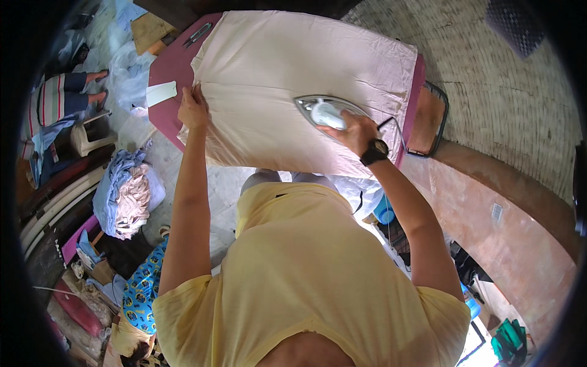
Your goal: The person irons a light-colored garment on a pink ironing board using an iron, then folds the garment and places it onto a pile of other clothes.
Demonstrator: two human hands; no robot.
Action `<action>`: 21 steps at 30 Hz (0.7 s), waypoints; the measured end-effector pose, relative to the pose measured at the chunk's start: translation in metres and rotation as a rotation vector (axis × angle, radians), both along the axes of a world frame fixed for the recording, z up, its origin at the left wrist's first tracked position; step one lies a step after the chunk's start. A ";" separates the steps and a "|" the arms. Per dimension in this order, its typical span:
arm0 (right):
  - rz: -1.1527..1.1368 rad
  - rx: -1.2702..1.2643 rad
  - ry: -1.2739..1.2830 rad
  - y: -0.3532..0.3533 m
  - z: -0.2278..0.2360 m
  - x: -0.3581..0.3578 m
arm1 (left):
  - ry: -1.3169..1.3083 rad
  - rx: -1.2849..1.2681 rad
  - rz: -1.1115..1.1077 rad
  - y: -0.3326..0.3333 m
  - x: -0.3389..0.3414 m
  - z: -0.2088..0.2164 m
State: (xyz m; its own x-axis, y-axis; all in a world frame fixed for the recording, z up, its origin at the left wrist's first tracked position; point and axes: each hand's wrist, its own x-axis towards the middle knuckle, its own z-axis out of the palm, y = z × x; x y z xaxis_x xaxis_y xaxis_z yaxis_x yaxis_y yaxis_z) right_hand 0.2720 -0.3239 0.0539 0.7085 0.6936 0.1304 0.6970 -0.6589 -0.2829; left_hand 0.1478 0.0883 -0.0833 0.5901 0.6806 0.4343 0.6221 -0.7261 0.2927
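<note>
Centrally, an ironing board (pixel 164 122) with a maroon cover bears a pale pink cloth (pixel 263 67), spread over most of its top, so that the cover shows bare mainly at the board's left end and in a narrow strip at its right end. An iron (pixel 327 113) with a white handle rests on the cloth, toward the board's right end, its pointed tip directed toward the left end. The right hand (pixel 359 133), with a dark band (pixel 374 151) at the wrist, has its fingers closed around the iron's handle. The left hand (pixel 194 110) lies at the cloth's edge near the board's left end, its fingers partly extended and touching the fabric; whether they pinch it cannot be told. On the bare cover beside this hand lies a pale rectangular piece (pixel 161 93); a slim dark tool (pixel 197 35) lies at the board's far left corner. Beyond the board's right end projects a dark metal frame (pixel 445 113). Left of the board and nearer the wearer is a heap of blue and pink fabric (pixel 125 196); a pale stool (pixel 92 134) stands farther left of the board, near another person (pixel 64 95).
</note>
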 end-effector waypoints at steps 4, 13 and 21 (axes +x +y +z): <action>0.064 0.071 0.012 0.022 0.003 0.000 | 0.020 -0.081 -0.030 -0.010 0.002 0.014; 0.026 0.095 0.067 0.033 -0.004 -0.006 | -0.005 -0.074 -0.023 -0.012 0.003 0.015; -0.233 -0.125 0.078 -0.040 -0.001 -0.004 | 0.039 -0.118 -0.033 -0.013 0.002 0.022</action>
State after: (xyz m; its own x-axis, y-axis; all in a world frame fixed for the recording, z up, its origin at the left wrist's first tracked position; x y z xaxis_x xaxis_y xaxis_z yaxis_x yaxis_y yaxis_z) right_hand 0.2675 -0.3638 0.0529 0.8555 0.5178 -0.0067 0.5018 -0.8321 -0.2362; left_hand 0.1501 0.0758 -0.0614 0.6283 0.7054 0.3280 0.6109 -0.7085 0.3534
